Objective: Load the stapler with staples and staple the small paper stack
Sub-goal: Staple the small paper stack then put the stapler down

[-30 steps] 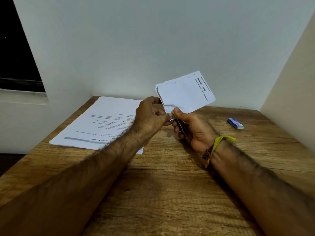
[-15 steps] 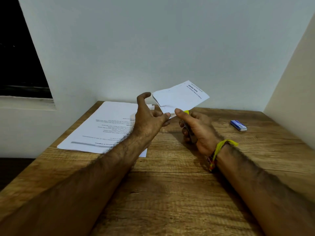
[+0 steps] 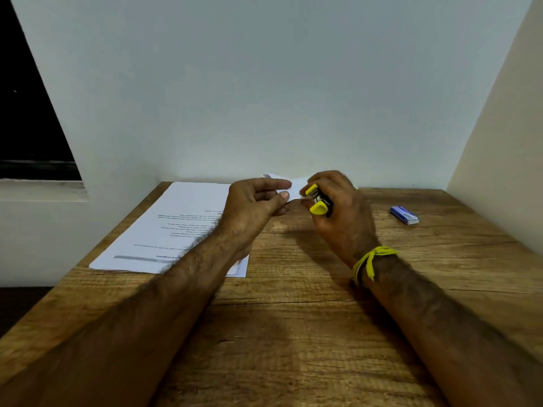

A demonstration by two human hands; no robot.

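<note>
My right hand (image 3: 340, 210) grips a small yellow stapler (image 3: 317, 199), its yellow end facing me, at the far middle of the wooden table (image 3: 293, 333). The small white paper stack (image 3: 295, 186) lies low between both hands, mostly hidden behind them. My left hand (image 3: 252, 207) pinches the stack's near edge between thumb and forefinger. The stapler's mouth sits at the paper's edge; whether it bites the paper is hidden by my fingers.
A stack of printed white sheets (image 3: 176, 230) lies on the table's left side, partly under my left forearm. A small blue staple box (image 3: 404, 215) rests at the right rear. White walls close in at the back and right; a dark window (image 3: 26, 118) is at left.
The small paper stack came down from upright in the air to low near the table. My right hand turned, so the yellow stapler now shows. The camera tilted upward.
</note>
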